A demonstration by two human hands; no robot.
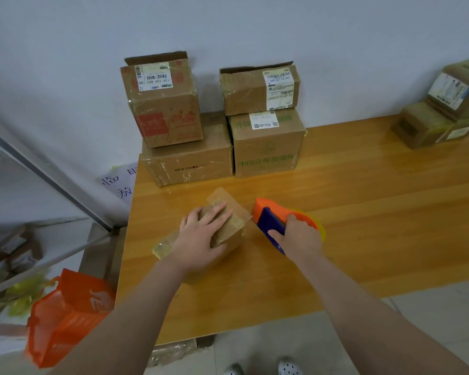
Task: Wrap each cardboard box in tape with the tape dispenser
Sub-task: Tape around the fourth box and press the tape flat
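- 1 small cardboard box [229, 235] lay on the wooden bench [363, 212], toward its front-left, surface glossy w/ tape.
- Left hand [201, 239] rested on top of the box, fingers spread flat & pressing down, thumb against the near side.
- Right hand [299, 239] gripped 1 tape dispenser [268, 213], orange & blue, fingers curled round it. It sat just right of the box, mouth toward it.
- 4 larger boxes [268, 147] stood at the bench's back by the wall, in 2 stacks of 2.
- Another box pile [428, 125] sat at the far-right corner; blurred, count unclear.
- 1 orange bag [65, 320] was left of the bench, lower down.
- 2 pale shoes [289, 368] showed at the bottom edge.
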